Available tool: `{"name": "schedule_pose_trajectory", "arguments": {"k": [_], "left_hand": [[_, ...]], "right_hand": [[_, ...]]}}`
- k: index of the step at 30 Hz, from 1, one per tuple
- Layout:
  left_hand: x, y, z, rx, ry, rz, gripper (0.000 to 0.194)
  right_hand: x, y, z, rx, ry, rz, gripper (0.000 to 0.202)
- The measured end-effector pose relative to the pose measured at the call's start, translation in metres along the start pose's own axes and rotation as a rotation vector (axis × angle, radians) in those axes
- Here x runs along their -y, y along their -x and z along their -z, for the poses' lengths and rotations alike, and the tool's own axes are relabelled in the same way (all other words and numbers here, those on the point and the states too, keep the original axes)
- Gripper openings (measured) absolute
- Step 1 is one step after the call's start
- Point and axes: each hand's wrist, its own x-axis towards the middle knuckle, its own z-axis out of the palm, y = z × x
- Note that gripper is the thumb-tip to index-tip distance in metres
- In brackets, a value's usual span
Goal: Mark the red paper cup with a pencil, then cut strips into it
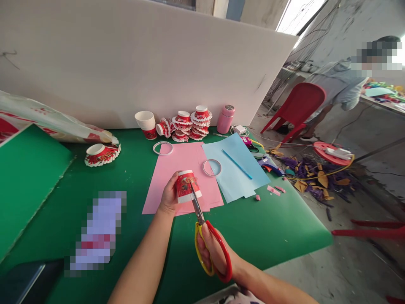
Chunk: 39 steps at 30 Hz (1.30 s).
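Observation:
My left hand (170, 193) is wrapped round the left side of a red printed paper cup (185, 185), held above the pink paper (177, 158). In my right hand (212, 249) is a pair of scissors (198, 211) with one red and one yellow handle. The scissor blades point up and lie against the right part of the cup, at its white-edged rim. Whether the blades are closed on the wall of the cup I cannot tell. Two thin rings, one white (154, 148) and one pinkish (203, 170), rest on the paper beyond the cup.
Blue paper (234, 188) with a blue pen (237, 164) lies at right, near a glue gun (272, 165). Stacked cups (145, 122), several cups with cut, fanned edges (182, 123) and a pink flask (226, 119) stand at the back. A person (338, 80) works at far right.

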Motion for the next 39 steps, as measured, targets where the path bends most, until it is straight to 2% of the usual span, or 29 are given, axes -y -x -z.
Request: {"name": "schedule_pose_trajectory", "arguments": {"k": [6,20,27,39], "left_hand": [[-0.0007,0.0008,-0.0010,-0.001,0.000,-0.002,0.018],[-0.0010,0.0002,-0.0009,0.010,-0.008,-0.031,0.017],[-0.0018,0.0007,-0.0021,0.013,-0.016,-0.046,0.014],[-0.0032,0.0034,-0.0061,0.010,-0.037,-0.056,0.010]], "right_hand": [[-0.0022,-0.0008,0.0014,-0.007,0.002,0.032,0.070],[-0.0074,-0.0030,0.0044,-0.026,0.045,-0.002,0.071],[-0.0026,0.0011,0.0031,-0.009,-0.035,0.000,0.072],[-0.0001,0.0014,0.0045,0.008,-0.009,0.008,0.073]]}}
